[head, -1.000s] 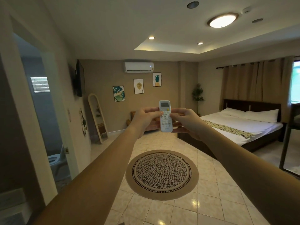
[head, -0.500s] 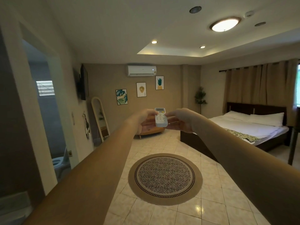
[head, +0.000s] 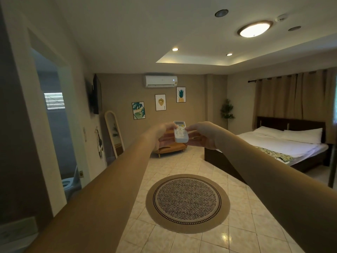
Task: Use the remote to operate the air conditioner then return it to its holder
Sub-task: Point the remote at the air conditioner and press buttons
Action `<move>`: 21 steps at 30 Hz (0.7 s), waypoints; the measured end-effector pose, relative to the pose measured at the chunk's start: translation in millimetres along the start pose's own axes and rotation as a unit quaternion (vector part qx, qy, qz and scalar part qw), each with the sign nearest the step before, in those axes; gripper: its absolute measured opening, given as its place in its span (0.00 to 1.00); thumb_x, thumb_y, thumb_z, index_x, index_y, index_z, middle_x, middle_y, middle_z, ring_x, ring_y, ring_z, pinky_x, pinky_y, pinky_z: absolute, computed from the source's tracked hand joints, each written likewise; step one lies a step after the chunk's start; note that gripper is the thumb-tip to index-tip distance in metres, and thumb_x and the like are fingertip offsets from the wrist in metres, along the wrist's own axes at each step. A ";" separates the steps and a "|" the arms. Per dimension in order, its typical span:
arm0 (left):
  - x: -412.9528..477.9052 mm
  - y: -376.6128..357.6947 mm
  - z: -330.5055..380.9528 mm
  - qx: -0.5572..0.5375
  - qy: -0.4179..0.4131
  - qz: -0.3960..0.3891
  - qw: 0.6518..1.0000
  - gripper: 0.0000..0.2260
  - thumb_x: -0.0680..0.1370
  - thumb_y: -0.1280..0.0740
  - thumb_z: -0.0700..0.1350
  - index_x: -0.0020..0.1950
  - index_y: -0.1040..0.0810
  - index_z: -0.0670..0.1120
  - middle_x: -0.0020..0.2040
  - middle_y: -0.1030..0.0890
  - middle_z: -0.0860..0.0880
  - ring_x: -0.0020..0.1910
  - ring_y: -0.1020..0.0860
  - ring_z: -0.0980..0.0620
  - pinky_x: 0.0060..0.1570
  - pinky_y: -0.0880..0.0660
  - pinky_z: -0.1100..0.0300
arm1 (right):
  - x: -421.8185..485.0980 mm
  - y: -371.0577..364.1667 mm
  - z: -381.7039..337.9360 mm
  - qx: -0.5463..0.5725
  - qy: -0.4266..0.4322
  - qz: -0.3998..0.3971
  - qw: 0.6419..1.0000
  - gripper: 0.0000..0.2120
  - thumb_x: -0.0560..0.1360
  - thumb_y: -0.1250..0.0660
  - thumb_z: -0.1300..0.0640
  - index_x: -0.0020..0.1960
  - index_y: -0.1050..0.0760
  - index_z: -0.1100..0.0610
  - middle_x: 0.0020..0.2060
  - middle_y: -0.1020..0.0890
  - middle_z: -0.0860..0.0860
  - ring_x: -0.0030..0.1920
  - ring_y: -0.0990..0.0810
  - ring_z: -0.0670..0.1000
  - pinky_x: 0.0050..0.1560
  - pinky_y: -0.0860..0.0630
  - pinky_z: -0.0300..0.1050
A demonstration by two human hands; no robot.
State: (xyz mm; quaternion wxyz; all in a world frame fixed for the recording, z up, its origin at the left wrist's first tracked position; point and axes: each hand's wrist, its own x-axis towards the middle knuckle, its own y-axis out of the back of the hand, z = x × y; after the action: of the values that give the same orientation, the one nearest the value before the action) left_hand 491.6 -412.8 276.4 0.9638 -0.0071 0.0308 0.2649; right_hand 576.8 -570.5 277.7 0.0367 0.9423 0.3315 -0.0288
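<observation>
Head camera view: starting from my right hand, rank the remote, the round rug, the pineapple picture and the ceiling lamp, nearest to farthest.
From the right hand:
1. Remote, held at its fingertips.
2. Round rug, on the floor below.
3. Pineapple picture, on the far wall, though this could swap with the rug.
4. Ceiling lamp, overhead, upper right.

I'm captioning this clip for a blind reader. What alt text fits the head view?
Two outstretched hands, left hand and right hand, hold a white remote aimed toward a wall-mounted air conditioner across a bedroom. A round rug lies on the tiled floor below, with a bed at right.
</observation>
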 end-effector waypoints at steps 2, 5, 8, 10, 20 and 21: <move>0.2 -0.5 -0.2 0.000 0.000 0.002 1.000 0.11 0.78 0.25 0.45 0.57 0.17 0.42 0.46 0.12 0.44 0.39 0.13 0.51 0.29 0.17 0.63 | -0.9 -0.8 -0.2 0.000 0.001 0.001 1.000 0.06 0.83 0.32 0.60 0.56 0.20 0.62 0.37 0.10 0.57 0.36 0.10 0.53 0.32 0.14 0.44; -1.0 0.1 0.4 -0.002 0.000 0.000 1.000 0.11 0.78 0.25 0.45 0.57 0.17 0.42 0.48 0.12 0.43 0.40 0.13 0.51 0.29 0.17 0.63 | -1.8 -1.5 -0.7 0.003 0.002 0.003 1.000 0.06 0.83 0.32 0.60 0.57 0.20 0.62 0.37 0.10 0.57 0.36 0.10 0.53 0.31 0.15 0.43; -2.6 0.7 0.4 -0.003 -0.002 -0.003 1.000 0.09 0.79 0.26 0.45 0.56 0.17 0.42 0.47 0.12 0.44 0.40 0.14 0.51 0.29 0.17 0.63 | -2.2 -2.0 -0.9 0.003 0.003 0.004 1.000 0.07 0.83 0.32 0.60 0.58 0.21 0.62 0.38 0.10 0.58 0.37 0.10 0.53 0.34 0.14 0.44; -3.1 0.9 0.0 -0.006 -0.002 -0.002 1.000 0.08 0.79 0.26 0.45 0.55 0.17 0.42 0.46 0.12 0.44 0.40 0.13 0.51 0.30 0.17 0.64 | -1.4 -2.9 -1.1 0.001 0.002 0.006 1.000 0.08 0.82 0.31 0.59 0.59 0.21 0.62 0.39 0.10 0.58 0.40 0.10 0.54 0.37 0.13 0.45; -4.4 1.8 -0.1 -0.014 -0.005 0.006 1.000 0.10 0.78 0.25 0.45 0.57 0.17 0.42 0.46 0.12 0.43 0.39 0.13 0.50 0.30 0.17 0.63 | -3.1 -5.9 -3.5 -0.006 0.003 0.014 1.000 0.09 0.82 0.31 0.58 0.60 0.21 0.61 0.40 0.10 0.58 0.42 0.09 0.55 0.39 0.12 0.46; -4.7 1.7 0.3 -0.015 -0.006 0.008 1.000 0.10 0.78 0.25 0.44 0.56 0.17 0.42 0.46 0.12 0.43 0.39 0.13 0.50 0.30 0.17 0.63 | -3.9 -6.1 -3.8 -0.006 0.005 0.012 1.000 0.09 0.82 0.31 0.59 0.60 0.21 0.62 0.40 0.10 0.58 0.42 0.09 0.55 0.39 0.12 0.45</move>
State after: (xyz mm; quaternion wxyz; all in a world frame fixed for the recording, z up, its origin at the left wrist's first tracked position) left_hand 486.7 -413.7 277.0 0.9616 -0.0193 0.0212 0.2728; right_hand 570.1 -567.8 281.5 0.0412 0.9462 0.3201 -0.0219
